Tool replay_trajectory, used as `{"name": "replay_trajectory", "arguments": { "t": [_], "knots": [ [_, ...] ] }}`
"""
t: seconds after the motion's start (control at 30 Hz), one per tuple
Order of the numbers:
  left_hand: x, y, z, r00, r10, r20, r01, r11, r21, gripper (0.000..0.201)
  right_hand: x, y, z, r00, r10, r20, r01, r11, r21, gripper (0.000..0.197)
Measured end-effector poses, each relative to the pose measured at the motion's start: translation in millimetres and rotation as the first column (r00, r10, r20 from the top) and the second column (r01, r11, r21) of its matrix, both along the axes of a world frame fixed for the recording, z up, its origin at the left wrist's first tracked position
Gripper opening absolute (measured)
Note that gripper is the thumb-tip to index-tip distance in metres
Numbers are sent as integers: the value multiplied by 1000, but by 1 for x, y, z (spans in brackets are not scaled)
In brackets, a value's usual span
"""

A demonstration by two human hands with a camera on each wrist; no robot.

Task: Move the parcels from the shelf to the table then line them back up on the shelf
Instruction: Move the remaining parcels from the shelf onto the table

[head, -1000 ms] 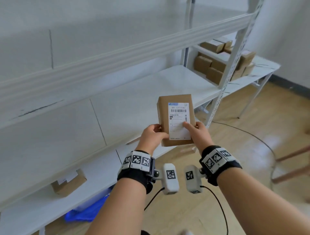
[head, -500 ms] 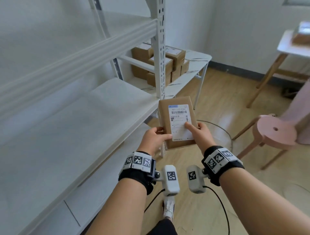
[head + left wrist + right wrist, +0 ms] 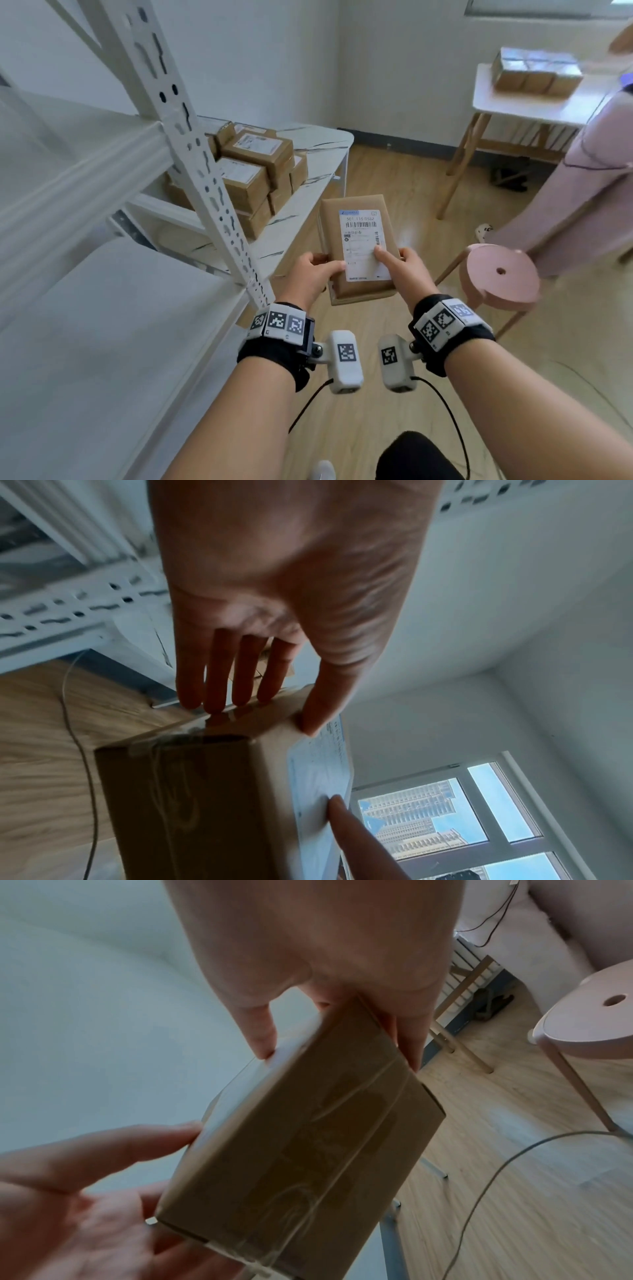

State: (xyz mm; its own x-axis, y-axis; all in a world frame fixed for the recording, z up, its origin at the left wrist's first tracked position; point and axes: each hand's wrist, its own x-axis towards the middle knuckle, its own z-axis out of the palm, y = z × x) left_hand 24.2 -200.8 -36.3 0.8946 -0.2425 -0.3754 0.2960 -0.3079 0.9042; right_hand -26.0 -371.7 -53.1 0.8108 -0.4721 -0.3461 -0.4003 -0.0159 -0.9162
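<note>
A brown cardboard parcel (image 3: pixel 356 250) with a white shipping label is held flat in front of me, label up, over the wooden floor. My left hand (image 3: pixel 325 267) grips its near left edge, thumb on top and fingers underneath. My right hand (image 3: pixel 394 260) grips the near right edge, thumb pressed on the label. The left wrist view shows the parcel (image 3: pixel 192 804) pinched by my left hand (image 3: pixel 267 712). In the right wrist view the taped parcel (image 3: pixel 308 1137) sits in my right hand (image 3: pixel 337 1042). The white shelf (image 3: pixel 102 308) is at my left.
Several stacked parcels (image 3: pixel 257 168) sit on a low marbled table (image 3: pixel 322 144) behind the shelf post (image 3: pixel 191 144). A white table (image 3: pixel 534 106) at the far right carries more parcels (image 3: pixel 534 72). A pink stool (image 3: pixel 500 274) and a person in pale pink (image 3: pixel 599 192) are at the right.
My view has swung right, away from the shelf boards toward the room. The parcel stays in both hands and now hangs past the shelf's end, over the floor.
</note>
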Motion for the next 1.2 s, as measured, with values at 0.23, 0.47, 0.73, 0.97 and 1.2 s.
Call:
{"name": "replay_trajectory", "arguments": {
  "t": [0.23, 0.47, 0.73, 0.97, 1.2],
  "knots": [
    [101, -84, -9, 998, 68, 17, -68, 998, 10, 44, 112, -86, -10, 998, 70, 0, -70, 997, -11, 46],
    [191, -152, 5, 986, 165, 37, -167, 985, 38, 33, 220, -157, 1, 980, 195, 45, -194, 981, -23, 42],
    [274, -177, -6, 960, 281, -13, -281, 960, 15, 28, 331, -181, -9, 939, 343, 31, -341, 938, -56, 47],
    [393, -190, -22, 940, 336, -57, -336, 942, 9, 29, 457, -190, -20, 922, 382, -59, -386, 916, -110, 56],
    [499, -189, -30, 883, 455, -117, -450, 890, 70, 36, 566, -190, -20, 905, 397, -149, -417, 899, -136, 43]
  ]
}}
